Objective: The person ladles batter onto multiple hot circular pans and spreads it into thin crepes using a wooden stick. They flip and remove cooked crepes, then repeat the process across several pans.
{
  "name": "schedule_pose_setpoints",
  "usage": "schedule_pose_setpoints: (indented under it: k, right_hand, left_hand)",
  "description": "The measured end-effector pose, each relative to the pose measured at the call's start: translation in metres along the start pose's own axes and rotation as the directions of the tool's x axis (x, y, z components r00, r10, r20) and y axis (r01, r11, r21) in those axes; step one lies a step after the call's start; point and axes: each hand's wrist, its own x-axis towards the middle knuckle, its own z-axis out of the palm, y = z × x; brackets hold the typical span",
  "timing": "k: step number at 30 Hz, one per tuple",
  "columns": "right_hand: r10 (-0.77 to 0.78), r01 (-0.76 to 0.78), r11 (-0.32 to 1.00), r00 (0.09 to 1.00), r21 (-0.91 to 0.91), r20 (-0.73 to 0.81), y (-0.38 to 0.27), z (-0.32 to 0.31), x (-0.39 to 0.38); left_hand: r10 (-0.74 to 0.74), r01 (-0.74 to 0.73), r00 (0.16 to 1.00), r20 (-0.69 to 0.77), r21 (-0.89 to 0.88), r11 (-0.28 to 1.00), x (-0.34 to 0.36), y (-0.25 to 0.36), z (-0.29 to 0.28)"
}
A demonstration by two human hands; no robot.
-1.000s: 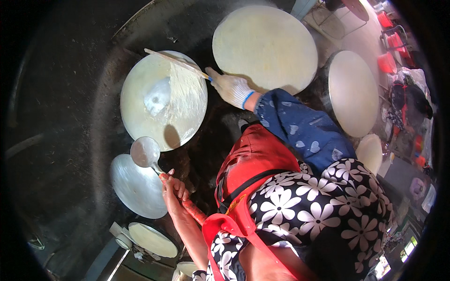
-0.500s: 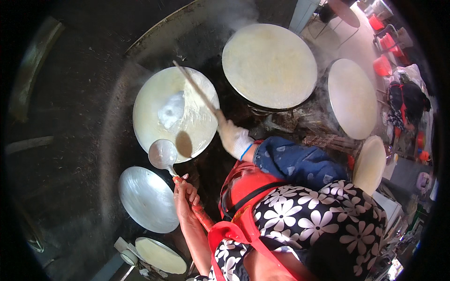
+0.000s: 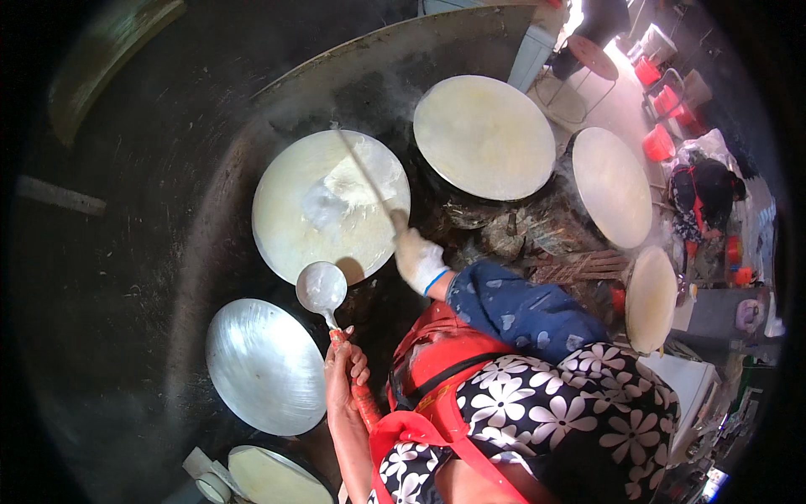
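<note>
My right hand [image 3: 418,259], in a white work glove, is closed around the thick end of a long wooden stick [image 3: 367,175]. The stick crosses the right part of a round griddle [image 3: 290,223] coated in pale yellow. Under it lies a white, wet-looking patch of batter [image 3: 359,181]. Bare, my left hand [image 3: 347,366] grips the red-wrapped handle of a metal ladle [image 3: 321,287]. The ladle's bowl is above the griddle's near edge, with white residue inside, and a shadow falls beside it.
Behind to the right are two more coated griddles [image 3: 484,137] [image 3: 612,187], with firewood [image 3: 579,267] near them. A shiny metal pan or lid [image 3: 265,366] lies at left. Pale rounds sit at lower left [image 3: 277,477] and right [image 3: 651,299]. Another person [image 3: 709,197] bends at far right near red buckets.
The batter, earlier spread down the griddle's right side, now shows as a smaller patch at its far right. The stick has shifted over it. The ladle stays near the griddle's front edge.
</note>
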Motion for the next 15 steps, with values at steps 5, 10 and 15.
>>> schedule_pose_setpoints:
  k: [5,10,15]
  right_hand:
    - [-0.324,0.323,0.912,0.945,-0.253,0.038,-0.034,0.023,-0.019]
    - [-0.253,0.143,0.923,0.925,-0.358,-0.283,0.012,0.01,0.04]
    - [-0.331,0.316,0.938,0.938,-0.143,-0.098,0.012,0.034,0.017]
  left_hand:
    - [-0.007,0.007,1.0,-0.01,-0.033,0.999,-0.004,-0.002,-0.012]
    - [-0.04,0.042,0.999,0.026,-0.075,0.996,-0.002,-0.005,-0.019]
    - [-0.071,0.077,0.995,0.069,-0.1,0.992,0.008,-0.006,-0.014]
